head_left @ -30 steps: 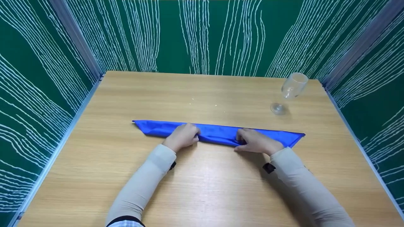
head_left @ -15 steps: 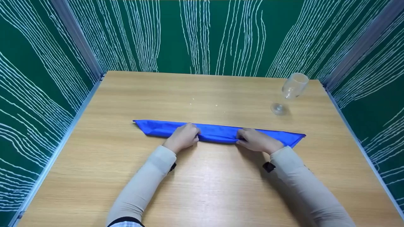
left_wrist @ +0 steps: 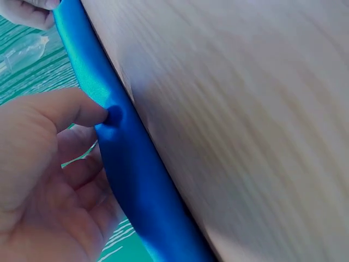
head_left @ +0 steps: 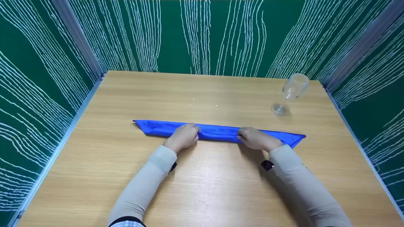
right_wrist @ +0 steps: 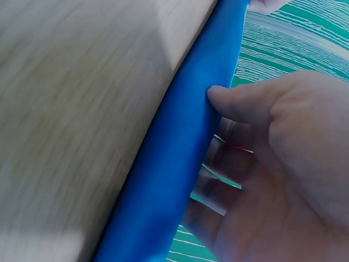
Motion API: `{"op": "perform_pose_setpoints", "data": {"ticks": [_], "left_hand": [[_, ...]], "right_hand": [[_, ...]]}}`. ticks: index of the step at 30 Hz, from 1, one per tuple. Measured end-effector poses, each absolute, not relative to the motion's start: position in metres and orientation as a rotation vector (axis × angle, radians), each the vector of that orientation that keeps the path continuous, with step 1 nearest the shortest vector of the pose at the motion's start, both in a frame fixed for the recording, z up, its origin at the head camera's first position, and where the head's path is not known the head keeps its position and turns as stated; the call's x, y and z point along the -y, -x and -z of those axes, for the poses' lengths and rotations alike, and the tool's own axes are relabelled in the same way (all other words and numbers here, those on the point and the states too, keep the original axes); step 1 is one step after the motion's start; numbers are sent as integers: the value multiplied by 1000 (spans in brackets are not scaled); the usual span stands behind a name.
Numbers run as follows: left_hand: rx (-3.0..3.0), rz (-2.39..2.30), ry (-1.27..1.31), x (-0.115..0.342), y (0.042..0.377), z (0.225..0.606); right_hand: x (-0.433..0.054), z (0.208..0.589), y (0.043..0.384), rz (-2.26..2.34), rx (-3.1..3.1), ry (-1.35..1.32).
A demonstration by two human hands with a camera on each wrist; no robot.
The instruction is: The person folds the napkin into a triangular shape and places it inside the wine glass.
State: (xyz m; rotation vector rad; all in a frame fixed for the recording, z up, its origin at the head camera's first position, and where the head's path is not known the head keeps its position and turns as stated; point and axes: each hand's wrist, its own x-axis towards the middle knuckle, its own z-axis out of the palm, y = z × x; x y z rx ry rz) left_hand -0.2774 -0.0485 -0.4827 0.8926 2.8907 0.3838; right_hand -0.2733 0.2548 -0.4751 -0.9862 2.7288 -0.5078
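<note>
A blue cloth napkin (head_left: pixel 217 132), folded into a long narrow strip with pointed ends, lies across the middle of the table. Left of its centre my left hand (head_left: pixel 183 136) pinches the near edge. The left wrist view shows that thumb pressing a dent into the napkin (left_wrist: pixel 128 147), with the other fingers curled behind it. Right of centre, my right hand (head_left: pixel 256 138) grips the same edge. In the right wrist view its thumb lies against the napkin (right_wrist: pixel 174 147), while the fingertips are partly hidden behind the cloth.
A clear stemmed glass (head_left: pixel 293 90) stands upright at the back right of the wooden table (head_left: pixel 202 186). Several tiny white specks lie beyond the napkin. Green panels (head_left: pixel 173 37) with white wavy lines enclose the back and sides.
My right thumb has drawn in from the table onto the napkin, and the hand has moved slightly away from me. The near edge between the hands is rolled a little tighter; my left hand barely moved.
</note>
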Motion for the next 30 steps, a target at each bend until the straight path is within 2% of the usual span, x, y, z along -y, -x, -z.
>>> {"op": "perform_pose_setpoints", "data": {"ticks": [15, 30], "left_hand": [[-2859, -413, -790, 44, 285, 482], [-2896, -482, -775, 45, 291, 480]], "right_hand": [[-252, 471, 283, 469, -2700, 778], [-248, 480, 283, 531, -2922, 797]]}}
